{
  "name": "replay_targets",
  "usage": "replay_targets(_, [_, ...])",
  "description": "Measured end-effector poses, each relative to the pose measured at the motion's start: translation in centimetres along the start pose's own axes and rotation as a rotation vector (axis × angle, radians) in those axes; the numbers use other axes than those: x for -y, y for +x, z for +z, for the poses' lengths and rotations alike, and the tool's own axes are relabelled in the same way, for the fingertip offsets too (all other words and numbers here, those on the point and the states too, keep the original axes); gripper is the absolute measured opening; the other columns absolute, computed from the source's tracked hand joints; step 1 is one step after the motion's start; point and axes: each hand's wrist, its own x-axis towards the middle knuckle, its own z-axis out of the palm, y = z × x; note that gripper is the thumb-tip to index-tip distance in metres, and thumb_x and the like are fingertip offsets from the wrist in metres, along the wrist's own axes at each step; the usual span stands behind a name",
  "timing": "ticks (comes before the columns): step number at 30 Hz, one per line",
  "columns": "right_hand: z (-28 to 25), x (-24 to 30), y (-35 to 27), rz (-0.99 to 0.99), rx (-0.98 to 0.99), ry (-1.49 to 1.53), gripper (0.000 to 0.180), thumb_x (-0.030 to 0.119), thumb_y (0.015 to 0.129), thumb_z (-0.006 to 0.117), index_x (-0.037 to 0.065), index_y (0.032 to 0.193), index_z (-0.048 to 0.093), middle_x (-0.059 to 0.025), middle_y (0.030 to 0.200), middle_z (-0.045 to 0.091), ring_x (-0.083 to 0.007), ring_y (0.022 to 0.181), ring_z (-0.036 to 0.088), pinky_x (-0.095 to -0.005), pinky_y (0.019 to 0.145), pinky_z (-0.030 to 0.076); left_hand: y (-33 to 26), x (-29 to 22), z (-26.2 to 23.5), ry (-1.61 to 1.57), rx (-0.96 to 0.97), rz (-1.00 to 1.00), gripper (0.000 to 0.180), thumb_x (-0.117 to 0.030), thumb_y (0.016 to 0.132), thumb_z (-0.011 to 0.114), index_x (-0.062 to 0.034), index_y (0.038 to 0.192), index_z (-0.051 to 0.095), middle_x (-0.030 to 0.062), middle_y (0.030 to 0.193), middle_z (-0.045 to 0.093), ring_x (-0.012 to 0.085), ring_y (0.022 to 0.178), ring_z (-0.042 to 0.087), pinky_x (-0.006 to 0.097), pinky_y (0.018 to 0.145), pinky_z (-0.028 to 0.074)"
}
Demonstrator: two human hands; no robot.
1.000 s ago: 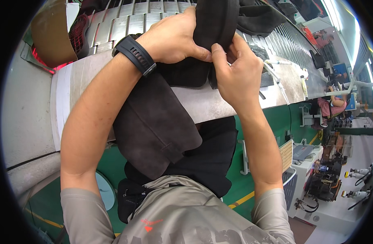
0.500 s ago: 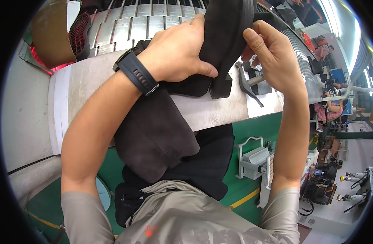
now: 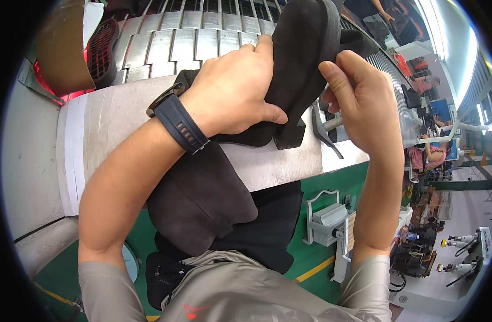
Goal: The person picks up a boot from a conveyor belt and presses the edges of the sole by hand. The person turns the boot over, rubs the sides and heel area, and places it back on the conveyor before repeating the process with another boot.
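A dark suede boot (image 3: 299, 59) lies tilted over the pale bench, its sole edge turned to the right and its block heel (image 3: 290, 135) toward me. My left hand (image 3: 238, 88) grips the boot's foot from the left, thumb pressed near the heel; some fingers are hidden. The soft shaft (image 3: 203, 198) hangs over the bench edge toward my lap. My right hand (image 3: 358, 94) is closed in a pinch, thumb against forefinger, just right of the sole edge. What its fingertips hold, if anything, is too small to tell. Below that hand lies a hammer (image 3: 325, 131), partly covered.
Metal slats of a conveyor (image 3: 203, 45) run behind the bench (image 3: 122, 123). At the far left stand a brown board (image 3: 66, 48) and a lattice-patterned shoe sole (image 3: 102, 53). A grey-and-white machine (image 3: 329, 217) stands on the green floor at right. Other people sit farther right.
The whole scene sits slightly lower in the picture. My right hand has come down a little with it, still pinched beside the sole. The left hand's hold looks the same.
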Motion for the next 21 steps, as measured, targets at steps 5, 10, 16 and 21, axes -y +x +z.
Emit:
replay_targets(5, [-1.2, -1.0, 2.0, -0.087, 0.056, -0.025, 0.051, 0.04, 0.109, 0.066, -0.002, 0.079, 0.063, -0.006, 0.058, 0.057, -0.0133, 0.059, 0.063, -0.0351, 0.058, 0.05, -0.1, 0.0, -0.1, -0.004, -0.019, 0.022, 0.108, -0.042, 0.072, 0.097, 0.0175, 0.144, 0.042, 0.03, 0.112, 0.071, 0.044, 0.107, 0.072, 0.048, 0.089, 0.061])
replay_targets(10, [-0.6, -2.8, 3.5, -0.182, 0.07, 0.392, 0.059, 0.055, 0.112, 0.053, 0.003, 0.088, 0.065, 0.0007, 0.072, 0.061, -0.008, 0.069, 0.064, -0.0271, 0.057, 0.052, -0.7, -0.8, -0.4, 0.001, -0.051, 0.051, 0.109, -0.041, 0.071, 0.097, 0.017, 0.146, 0.043, 0.0282, 0.111, 0.07, 0.043, 0.105, 0.073, 0.047, 0.088, 0.061])
replay_targets(16, [-0.7, -3.8, 3.4, -0.177, 0.088, 0.384, 0.057, 0.056, 0.112, 0.051, 0.005, 0.092, 0.065, 0.0015, 0.076, 0.061, -0.0067, 0.07, 0.061, -0.0243, 0.06, 0.051, -0.8, -0.5, -0.1, -0.018, -0.076, 0.078, 0.109, -0.04, 0.07, 0.098, 0.0157, 0.147, 0.043, 0.0261, 0.108, 0.07, 0.0416, 0.103, 0.073, 0.047, 0.086, 0.06])
replay_targets(21, [-0.7, -3.5, 3.1, -0.193, 0.067, 0.343, 0.056, 0.053, 0.113, 0.052, 0.003, 0.09, 0.063, -0.0002, 0.074, 0.061, -0.0079, 0.069, 0.061, -0.0263, 0.06, 0.05, -0.7, -0.5, 0.2, -0.022, -0.088, 0.082, 0.108, -0.039, 0.07, 0.098, 0.0148, 0.146, 0.044, 0.0248, 0.106, 0.07, 0.0413, 0.101, 0.073, 0.046, 0.086, 0.06])
